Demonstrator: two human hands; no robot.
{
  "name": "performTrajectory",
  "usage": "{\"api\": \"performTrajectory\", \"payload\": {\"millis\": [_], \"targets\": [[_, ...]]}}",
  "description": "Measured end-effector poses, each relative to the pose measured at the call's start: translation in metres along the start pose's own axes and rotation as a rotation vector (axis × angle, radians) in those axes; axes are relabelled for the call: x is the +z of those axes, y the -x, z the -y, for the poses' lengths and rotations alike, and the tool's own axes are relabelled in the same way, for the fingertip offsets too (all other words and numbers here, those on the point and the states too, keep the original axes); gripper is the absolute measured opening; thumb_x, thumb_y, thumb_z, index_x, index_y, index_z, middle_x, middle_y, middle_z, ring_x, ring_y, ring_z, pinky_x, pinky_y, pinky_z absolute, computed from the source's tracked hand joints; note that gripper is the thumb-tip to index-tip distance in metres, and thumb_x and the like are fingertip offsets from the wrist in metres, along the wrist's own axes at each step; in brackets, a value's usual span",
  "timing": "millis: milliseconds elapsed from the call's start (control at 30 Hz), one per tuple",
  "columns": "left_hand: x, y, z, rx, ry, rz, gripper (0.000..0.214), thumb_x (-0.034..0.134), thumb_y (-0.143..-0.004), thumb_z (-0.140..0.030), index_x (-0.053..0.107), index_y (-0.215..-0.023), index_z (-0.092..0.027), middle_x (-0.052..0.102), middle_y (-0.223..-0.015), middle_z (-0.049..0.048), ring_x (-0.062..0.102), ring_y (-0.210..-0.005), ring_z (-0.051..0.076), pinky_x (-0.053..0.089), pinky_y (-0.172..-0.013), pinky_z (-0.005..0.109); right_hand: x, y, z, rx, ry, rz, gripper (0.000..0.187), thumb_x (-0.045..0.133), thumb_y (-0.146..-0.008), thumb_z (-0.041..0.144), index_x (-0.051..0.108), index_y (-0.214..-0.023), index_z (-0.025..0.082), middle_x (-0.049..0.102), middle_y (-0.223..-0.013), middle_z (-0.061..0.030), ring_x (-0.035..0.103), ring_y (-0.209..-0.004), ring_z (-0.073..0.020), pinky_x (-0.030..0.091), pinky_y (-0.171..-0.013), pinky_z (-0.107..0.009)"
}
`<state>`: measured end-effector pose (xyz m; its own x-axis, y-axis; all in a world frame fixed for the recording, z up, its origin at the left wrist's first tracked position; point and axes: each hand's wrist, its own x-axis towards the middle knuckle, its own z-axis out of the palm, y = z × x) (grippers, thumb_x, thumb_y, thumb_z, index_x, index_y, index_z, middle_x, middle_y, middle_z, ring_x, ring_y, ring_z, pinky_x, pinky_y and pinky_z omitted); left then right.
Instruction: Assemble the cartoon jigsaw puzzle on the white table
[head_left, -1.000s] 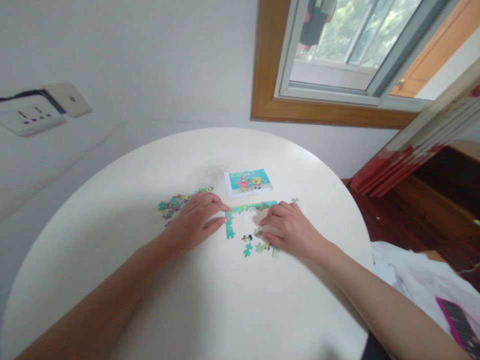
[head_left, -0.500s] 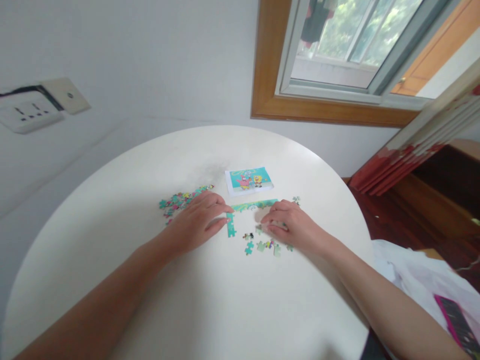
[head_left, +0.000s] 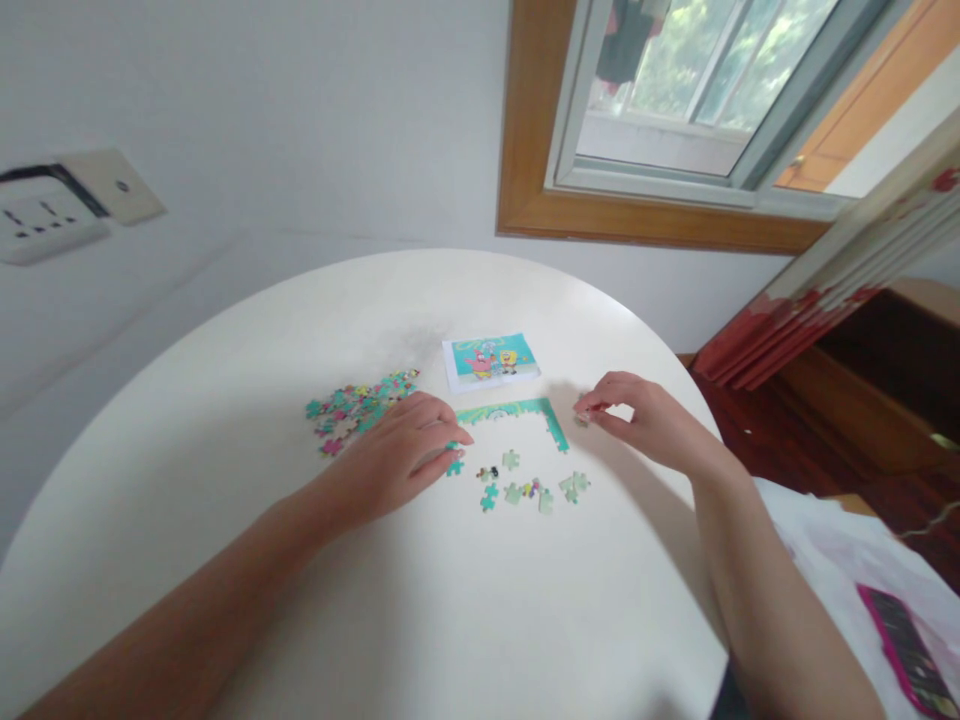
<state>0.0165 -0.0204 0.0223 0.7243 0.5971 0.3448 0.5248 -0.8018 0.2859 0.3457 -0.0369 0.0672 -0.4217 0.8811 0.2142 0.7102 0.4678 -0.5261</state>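
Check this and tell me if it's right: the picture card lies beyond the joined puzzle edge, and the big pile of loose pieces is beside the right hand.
Wrong hand: the head view shows the big pile of loose pieces beside the left hand. The picture card does lie beyond the joined puzzle edge.

Left of my right hand [head_left: 651, 420], the joined puzzle border [head_left: 556, 430] and loose pieces [head_left: 514, 494] block a low sweep; on its far side, bare tabletop [head_left: 589, 325] leaves me room.
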Motion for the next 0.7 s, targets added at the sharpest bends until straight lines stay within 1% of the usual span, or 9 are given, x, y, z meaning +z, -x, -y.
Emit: {"api": "performTrajectory", "payload": {"millis": [67,133,233,300,433,500,567,633,700], "targets": [[0.002,-0.001,-0.006,0.008,0.016,0.032,0.019,0.050,-0.094,-0.024,0.066,-0.105,-0.024,0.060,-0.102,0.0054,0.054,-0.102,0.022,0.040,-0.093,0.036,0.006,0.000,0.008,-0.053,-0.027,0.094,0.020,0.058,-0.084,0.009,0.074,-0.090,0.019,0.069,-0.085,-0.0046,0.062,-0.081,-0.0165,0.049,-0.077,-0.030],[0.003,-0.001,-0.010,0.013,0.019,0.056,0.019,0.051,-0.094,-0.024,0.066,-0.106,-0.024,0.060,-0.103,0.0053,0.053,-0.103,0.022,0.040,-0.094,0.037,0.016,0.000,0.018,-0.137,-0.043,0.172,0.023,0.057,-0.084,0.006,0.074,-0.092,0.019,0.069,-0.085,-0.0040,0.061,-0.081,-0.0155,0.048,-0.078,-0.030],[0.001,-0.002,-0.011,0.017,0.014,0.057,0.019,0.051,-0.094,-0.023,0.065,-0.106,-0.024,0.059,-0.103,0.0054,0.053,-0.103,0.022,0.039,-0.095,0.037,0.023,-0.001,0.026,-0.229,-0.069,0.244,0.023,0.056,-0.085,0.006,0.074,-0.095,0.019,0.069,-0.086,-0.0040,0.062,-0.081,-0.0148,0.048,-0.080,-0.030],[0.000,-0.001,-0.010,0.015,0.007,0.045,0.020,0.050,-0.094,-0.022,0.065,-0.107,-0.023,0.059,-0.102,0.0056,0.052,-0.103,0.022,0.039,-0.095,0.037,0.020,0.000,0.024,-0.195,-0.070,0.215,0.024,0.054,-0.086,0.007,0.073,-0.095,0.019,0.068,-0.086,-0.0047,0.062,-0.081,-0.0151,0.048,-0.078,-0.029],[0.000,0.000,-0.008,0.021,0.003,0.040,0.022,0.048,-0.094,-0.021,0.065,-0.108,-0.024,0.058,-0.103,0.0059,0.051,-0.104,0.022,0.039,-0.095,0.037,0.002,0.003,0.006,0.009,-0.054,0.051,0.023,0.054,-0.086,0.012,0.073,-0.093,0.020,0.070,-0.092,-0.0058,0.063,-0.081,-0.0162,0.050,-0.074,-0.029],[0.002,-0.001,-0.009,0.025,0.007,0.058,0.022,0.048,-0.094,-0.020,0.064,-0.108,-0.024,0.058,-0.104,0.0058,0.051,-0.104,0.022,0.039,-0.095,0.037,-0.006,0.006,-0.004,0.093,-0.051,0.034,0.022,0.054,-0.085,0.015,0.073,-0.094,0.020,0.070,-0.094,-0.0058,0.063,-0.082,-0.0165,0.050,-0.075,-0.029],[0.002,-0.001,-0.010,0.025,0.011,0.078,0.022,0.048,-0.094,-0.019,0.064,-0.108,-0.025,0.058,-0.105,0.0056,0.051,-0.104,0.021,0.039,-0.094,0.036,-0.009,0.008,-0.011,0.155,-0.046,0.120,0.021,0.055,-0.084,0.018,0.074,-0.094,0.020,0.070,-0.094,-0.0053,0.063,-0.081,-0.0166,0.049,-0.074,-0.029],[0.001,-0.001,-0.010,0.032,0.011,0.078,0.022,0.048,-0.094,-0.018,0.064,-0.108,-0.024,0.058,-0.104,0.0053,0.051,-0.103,0.021,0.039,-0.093,0.036,-0.010,0.011,-0.013,0.197,-0.057,0.310,0.019,0.058,-0.082,0.021,0.074,-0.092,0.020,0.071,-0.091,-0.0043,0.063,-0.078,-0.0165,0.048,-0.072,-0.028],[-0.002,-0.001,-0.009,0.042,0.001,0.049,0.021,0.048,-0.095,-0.018,0.064,-0.107,-0.023,0.058,-0.103,0.0052,0.051,-0.102,0.020,0.039,-0.093,0.036,-0.008,0.013,-0.011,0.222,-0.078,0.501,0.016,0.061,-0.081,0.025,0.074,-0.089,0.020,0.071,-0.087,-0.0030,0.062,-0.075,-0.0162,0.047,-0.069,-0.026]]}}
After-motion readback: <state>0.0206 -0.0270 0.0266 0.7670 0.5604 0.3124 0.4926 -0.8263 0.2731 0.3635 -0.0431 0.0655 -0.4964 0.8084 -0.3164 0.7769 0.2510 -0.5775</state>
